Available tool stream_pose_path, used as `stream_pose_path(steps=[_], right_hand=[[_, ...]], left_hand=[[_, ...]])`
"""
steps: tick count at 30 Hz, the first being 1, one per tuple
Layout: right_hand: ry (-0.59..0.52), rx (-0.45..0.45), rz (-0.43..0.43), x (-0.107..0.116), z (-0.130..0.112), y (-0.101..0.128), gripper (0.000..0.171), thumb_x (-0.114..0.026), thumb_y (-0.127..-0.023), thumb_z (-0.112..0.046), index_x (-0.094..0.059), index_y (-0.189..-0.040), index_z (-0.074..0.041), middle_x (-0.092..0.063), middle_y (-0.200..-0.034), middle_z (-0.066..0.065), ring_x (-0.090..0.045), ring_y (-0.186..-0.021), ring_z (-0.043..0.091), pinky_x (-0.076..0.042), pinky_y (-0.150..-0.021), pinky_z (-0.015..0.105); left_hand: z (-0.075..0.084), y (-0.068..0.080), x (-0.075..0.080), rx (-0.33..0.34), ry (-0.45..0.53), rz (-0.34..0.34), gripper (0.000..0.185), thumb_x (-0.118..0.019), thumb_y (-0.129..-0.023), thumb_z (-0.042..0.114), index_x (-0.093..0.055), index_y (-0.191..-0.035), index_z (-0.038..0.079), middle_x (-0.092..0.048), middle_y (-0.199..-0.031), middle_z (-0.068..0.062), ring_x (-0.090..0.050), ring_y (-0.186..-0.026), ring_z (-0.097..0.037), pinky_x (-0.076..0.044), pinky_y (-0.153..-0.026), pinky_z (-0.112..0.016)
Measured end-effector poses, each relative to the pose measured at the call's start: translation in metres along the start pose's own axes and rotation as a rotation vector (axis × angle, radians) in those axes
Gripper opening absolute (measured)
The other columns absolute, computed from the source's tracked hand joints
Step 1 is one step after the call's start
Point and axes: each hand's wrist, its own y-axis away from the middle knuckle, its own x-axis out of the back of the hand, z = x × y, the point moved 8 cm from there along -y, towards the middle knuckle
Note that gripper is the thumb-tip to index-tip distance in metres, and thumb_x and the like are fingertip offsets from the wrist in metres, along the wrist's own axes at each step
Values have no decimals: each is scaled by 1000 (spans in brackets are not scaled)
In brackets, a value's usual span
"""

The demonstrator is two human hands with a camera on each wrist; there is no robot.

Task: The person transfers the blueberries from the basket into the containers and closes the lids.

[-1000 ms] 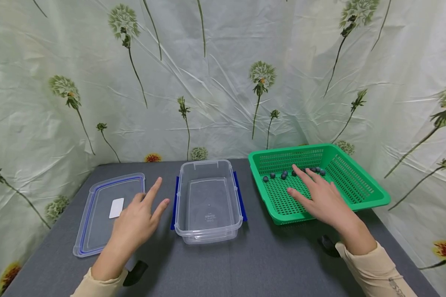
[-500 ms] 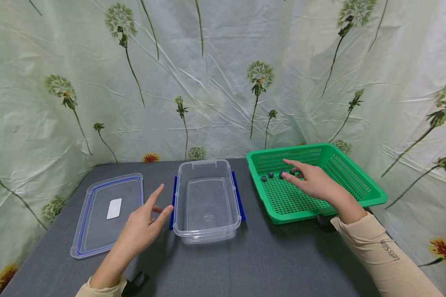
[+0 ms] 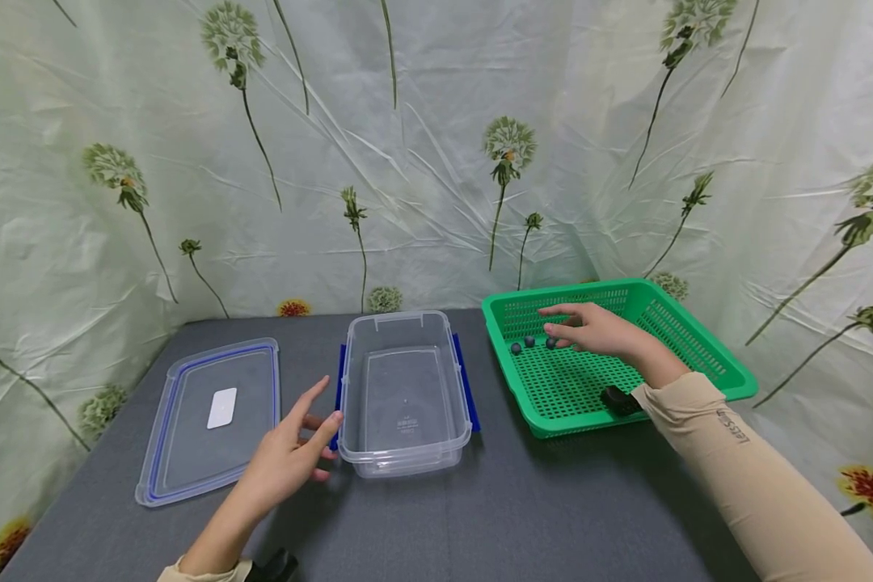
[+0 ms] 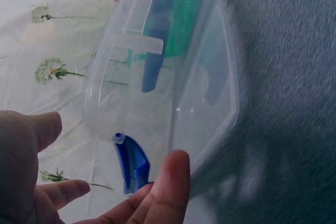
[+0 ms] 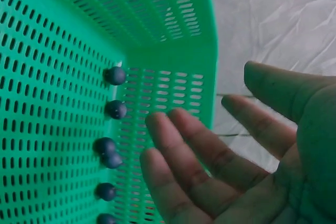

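Right wrist view shows my right hand (image 5: 220,161) relaxed, holding nothing, above small dark round blueberries (image 5: 115,109) along the green perforated plastic basket (image 5: 47,77) wall at frame left. Probably light, squashable, roll-prone: I'd pinch one gently across its sides. My left hand (image 3: 291,457), fingers loose, touches the clear plastic container (image 3: 405,396).

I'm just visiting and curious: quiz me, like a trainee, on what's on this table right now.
1. True or false: the clear plastic container already holds blueberries.
2. Where does the right hand hover? A) over the lid B) over the green basket C) over bare table
3. Fill in: the left hand is beside the container's ____ latch.

Key:
1. False; it is empty, and the blueberries lie in the green basket.
2. B
3. Blue; the blue latch shows near the fingertips, while the lid lies flat further left.
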Motion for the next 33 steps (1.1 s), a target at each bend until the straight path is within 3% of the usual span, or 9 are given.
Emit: stream_pose_path(steps=[3,7,13,16,20,25,33], right_hand=[[-80,-38,-41,-1,8,-8,60,-52,-115,-31,-36,-167,-6,-49,-160,32,-63,-137,42,-60,-107,47],[-159,-55,-70,-3,18,-21,58,-50,-116,-29,-35,-167,-6,-52,-157,32,-62,-139,42,-62,-103,40],[-226,-88,-105,-11,29,-36,56,-49,-116,-26,-35,-168,-8,-53,-157,31,-61,-139,42,-59,-108,46],[-238,-111,-109,-14,31,-41,55,-50,-116,-23,-36,-167,-8,-56,-154,29,-66,-132,39,-61,-96,38],[-255,-146,-111,-17,31,-46,55,-51,-116,-20,-37,-166,-4,-67,-135,23,-73,-114,27,-55,-77,28],[-261,-174,-122,-21,34,-52,55,-51,-116,-19,-36,-166,-2,-71,-115,12,-73,-98,19,-51,-73,29],[-257,-191,-142,-29,41,-60,55,-51,-115,-18,-36,-166,-4,-69,-133,23,-72,-99,21,-51,-77,34]], left_hand=[[-3,0,-4,20,57,-19,68,-63,-109,43,-31,-169,34,-70,-130,-22,-78,-90,-23,-68,-64,-34],[-8,-1,-9,55,118,-29,67,-66,-108,41,-33,-167,40,-68,-133,-22,-77,-92,-24,-69,-67,-37],[-17,-1,-18,91,241,-66,67,-64,-109,35,-32,-167,40,-62,-137,-27,-76,-93,-26,-69,-69,-41],[-21,-1,-22,98,322,-91,66,-63,-110,32,-30,-168,40,-57,-141,-29,-75,-95,-27,-70,-71,-42],[-23,0,-26,107,397,-110,67,-62,-111,32,-29,-168,41,-51,-147,-31,-73,-98,-28,-70,-75,-44],[-27,1,-29,119,445,-135,69,-62,-111,31,-26,-169,44,-46,-152,-32,-71,-105,-29,-70,-80,-48],[-28,3,-33,90,496,-177,70,-58,-113,29,-21,-170,45,-37,-157,-34,-65,-121,-36,-67,-92,-55]])
